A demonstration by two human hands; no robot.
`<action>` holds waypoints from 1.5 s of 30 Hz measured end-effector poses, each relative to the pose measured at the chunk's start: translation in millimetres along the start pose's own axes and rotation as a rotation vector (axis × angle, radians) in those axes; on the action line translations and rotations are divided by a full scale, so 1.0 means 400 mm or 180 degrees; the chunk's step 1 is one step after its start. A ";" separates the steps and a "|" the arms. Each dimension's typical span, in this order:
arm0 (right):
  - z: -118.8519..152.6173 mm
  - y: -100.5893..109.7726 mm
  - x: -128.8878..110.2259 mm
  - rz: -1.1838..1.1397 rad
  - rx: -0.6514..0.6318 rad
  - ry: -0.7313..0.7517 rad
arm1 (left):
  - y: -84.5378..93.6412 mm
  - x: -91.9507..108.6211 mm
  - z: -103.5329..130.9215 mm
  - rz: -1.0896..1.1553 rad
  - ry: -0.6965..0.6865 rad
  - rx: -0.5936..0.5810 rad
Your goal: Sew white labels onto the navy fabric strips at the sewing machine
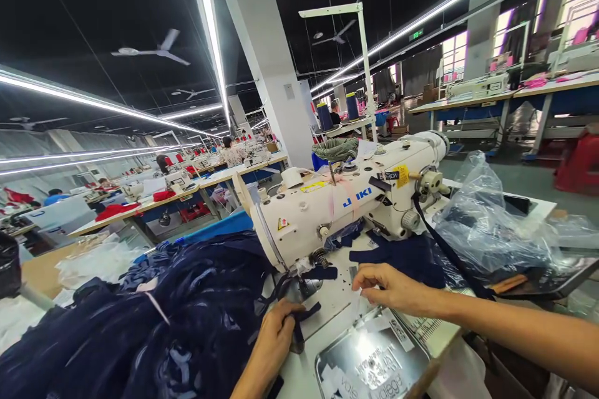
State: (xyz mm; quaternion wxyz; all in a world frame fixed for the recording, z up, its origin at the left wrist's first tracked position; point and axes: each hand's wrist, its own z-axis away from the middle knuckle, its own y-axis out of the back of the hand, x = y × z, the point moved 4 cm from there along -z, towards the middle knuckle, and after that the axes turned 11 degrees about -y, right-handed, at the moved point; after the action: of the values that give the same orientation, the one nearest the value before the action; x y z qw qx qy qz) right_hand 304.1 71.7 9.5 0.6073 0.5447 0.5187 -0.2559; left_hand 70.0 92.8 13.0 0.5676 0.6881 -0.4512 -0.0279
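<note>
A white sewing machine (pixel 299 218) with blue lettering stands across the middle of the table. My left hand (pixel 279 327), fingers closed, grips a dark navy strip of fabric (pixel 309 313) just in front of the needle area. Over the table to the right, my right hand (pixel 379 287) has thumb and forefinger brought together on a small whitish, translucent piece (pixel 359 304). Beneath it lies a shiny metal tray (pixel 322 365) with white printed labels. Another navy piece (pixel 397 257) lies behind my right hand.
A big heap of navy fabric (pixel 187 318) fills the left side. Clear plastic bags (pixel 496 218) lie at the right, near an orange-handled tool (pixel 510 283). Thread cones (pixel 352 106) stand behind the machine. Other worktables and a few people are farther back.
</note>
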 end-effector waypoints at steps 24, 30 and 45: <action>-0.088 -0.208 -0.096 -0.1362 0.0176 -0.0239 | -0.010 0.010 0.044 0.2784 0.1246 0.0948; -0.132 -0.228 -0.086 -0.1247 0.0583 -0.0127 | 0.002 0.021 0.044 0.2976 0.1348 0.0958; -0.138 -0.229 -0.093 -0.1286 0.0567 -0.0173 | 0.001 0.026 0.057 0.2878 0.1346 0.1200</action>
State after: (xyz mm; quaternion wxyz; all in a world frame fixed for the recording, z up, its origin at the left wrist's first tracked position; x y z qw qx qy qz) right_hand 192.0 88.1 14.3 0.5069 0.4741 0.5761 -0.4317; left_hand 63.6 68.9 10.2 0.4680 0.5057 -0.5756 0.4404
